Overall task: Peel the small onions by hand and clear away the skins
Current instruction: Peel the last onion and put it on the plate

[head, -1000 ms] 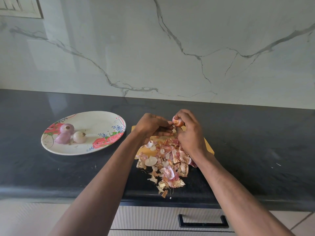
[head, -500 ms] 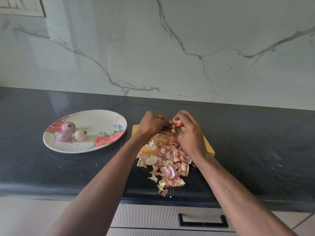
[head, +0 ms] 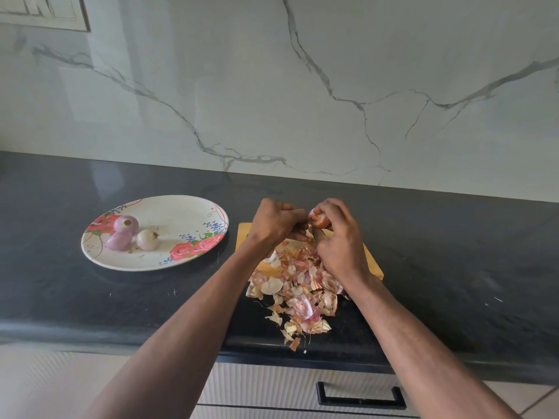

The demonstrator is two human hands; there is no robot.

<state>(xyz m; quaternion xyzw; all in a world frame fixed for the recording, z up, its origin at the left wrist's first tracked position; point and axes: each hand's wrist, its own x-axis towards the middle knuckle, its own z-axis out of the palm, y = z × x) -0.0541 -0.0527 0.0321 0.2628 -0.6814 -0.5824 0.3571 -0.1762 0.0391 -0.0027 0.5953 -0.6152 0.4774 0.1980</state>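
Marble-look wall panel (head: 272, 86), pale grey-green, dark veining, glossy. Framed switch plate (head: 42, 10), upper left corner. Black stone table (head: 453, 252). Ribbed white drawer (head: 272, 385), black bar handle (head: 361, 396). Light floor tiles (head: 541, 400).

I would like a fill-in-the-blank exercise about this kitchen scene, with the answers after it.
1. The floral plate holds ____ peeled onions.
2. The right hand holds one small ____ above the wooden board.
3. The pile of skins lies between the two ____.
4. The plate sits to the ____ of the left hand.

Answers: three; onion; arms; left
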